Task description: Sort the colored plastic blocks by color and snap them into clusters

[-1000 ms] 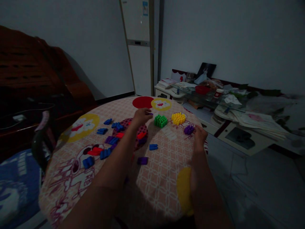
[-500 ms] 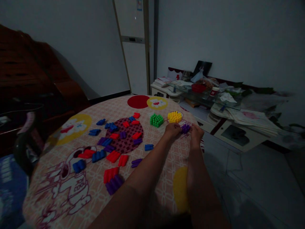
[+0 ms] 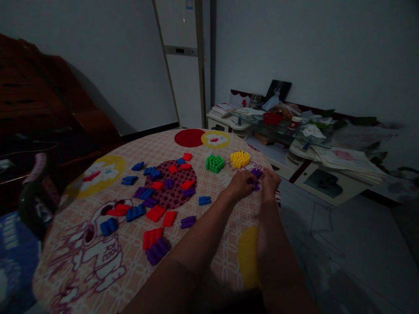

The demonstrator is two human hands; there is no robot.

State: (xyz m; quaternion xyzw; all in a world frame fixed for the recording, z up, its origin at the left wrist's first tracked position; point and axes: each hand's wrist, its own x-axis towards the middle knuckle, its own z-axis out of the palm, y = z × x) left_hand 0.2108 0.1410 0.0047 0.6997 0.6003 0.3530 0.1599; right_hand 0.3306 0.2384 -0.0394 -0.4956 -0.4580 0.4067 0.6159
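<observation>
At the table's right side, a small cluster of upright purple plastic blocks (image 3: 256, 172) stands between my hands. My left hand (image 3: 241, 185) has its fingers closed on another purple block (image 3: 255, 186), just on the near side of that cluster. Against the cluster's right side, my right hand (image 3: 271, 182) holds it with curled fingers, partly hidden from view. Beyond my hands are a tight group of upright yellow blocks (image 3: 239, 159) and, to its left, a group of upright green blocks (image 3: 214, 163).
Red blocks (image 3: 155, 213), blue blocks (image 3: 135, 213) and purple blocks (image 3: 157, 251) lie scattered over the left and middle of the patterned tablecloth (image 3: 216, 244). A cluttered cabinet (image 3: 327, 183) stands beyond the table's right edge. A wooden seat (image 3: 91, 113) is at left.
My left hand has drawn slightly nearer, and a purple block now shows at its fingertips, apart from the cluster. My right hand stays beside the cluster.
</observation>
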